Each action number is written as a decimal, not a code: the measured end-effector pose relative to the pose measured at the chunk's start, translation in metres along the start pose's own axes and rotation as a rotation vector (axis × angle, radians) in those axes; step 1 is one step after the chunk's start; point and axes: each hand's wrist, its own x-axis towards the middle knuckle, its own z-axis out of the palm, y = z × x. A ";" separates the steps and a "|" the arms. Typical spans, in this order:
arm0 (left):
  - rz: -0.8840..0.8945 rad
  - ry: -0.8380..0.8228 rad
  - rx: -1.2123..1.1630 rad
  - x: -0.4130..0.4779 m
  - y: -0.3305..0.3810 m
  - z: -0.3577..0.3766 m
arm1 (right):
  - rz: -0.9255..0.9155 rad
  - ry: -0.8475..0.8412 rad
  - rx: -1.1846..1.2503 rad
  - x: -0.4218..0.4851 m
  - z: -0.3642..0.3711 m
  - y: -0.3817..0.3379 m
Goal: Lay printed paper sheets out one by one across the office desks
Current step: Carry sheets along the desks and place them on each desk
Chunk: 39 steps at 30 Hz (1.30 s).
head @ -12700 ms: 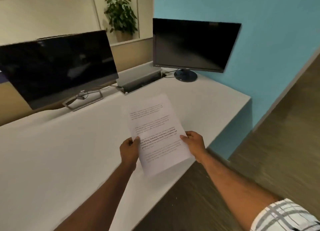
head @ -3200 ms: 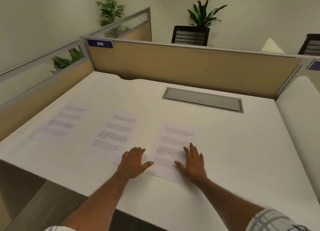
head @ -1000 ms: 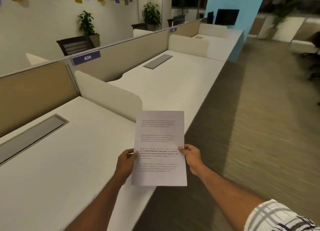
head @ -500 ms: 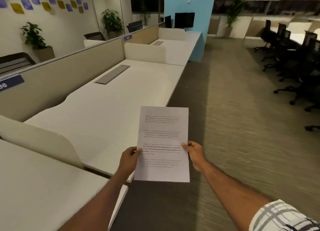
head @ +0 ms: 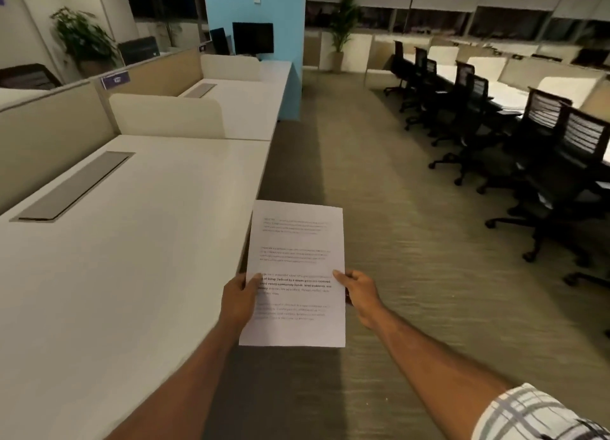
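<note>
Both hands, left [head: 238, 299] and right [head: 359, 296], pinch the sheets [head: 295, 274] by their side edges, over the floor just beside the worktop [head: 132, 258]. Such thin pinches could let sheets slide loose.

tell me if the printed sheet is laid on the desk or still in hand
In hand. The printed sheet is held by the left hand and right hand at its side edges, mostly over the carpet beside the desk.

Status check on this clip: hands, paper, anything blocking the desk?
Left hand and right hand both gripping the paper, one per side edge. Paper held beside the desk, not laid down. Nothing on the near desk surface.
</note>
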 end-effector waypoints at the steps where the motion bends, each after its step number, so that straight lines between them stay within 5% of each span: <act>1: -0.008 -0.008 -0.016 0.009 0.004 0.005 | 0.009 0.004 -0.009 0.007 -0.001 -0.005; 11: -0.012 -0.103 -0.050 0.195 0.046 0.076 | 0.023 0.101 0.001 0.182 -0.014 -0.049; 20: -0.046 -0.030 -0.029 0.373 0.087 0.167 | 0.061 0.057 -0.093 0.391 -0.032 -0.079; 39: -0.074 -0.167 -0.025 0.747 0.141 0.228 | 0.097 0.037 0.026 0.785 0.032 -0.196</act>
